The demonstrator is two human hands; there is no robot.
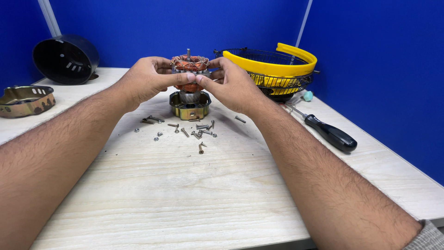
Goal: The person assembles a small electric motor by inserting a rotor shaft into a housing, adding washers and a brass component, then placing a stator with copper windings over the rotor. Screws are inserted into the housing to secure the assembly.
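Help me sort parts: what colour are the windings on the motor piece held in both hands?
Coppery orange-red windings, seen best in the head view, between left hand and right hand.

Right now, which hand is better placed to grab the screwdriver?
Right hand: the screwdriver lies on its side of the table. Left hand is across the motor stator.
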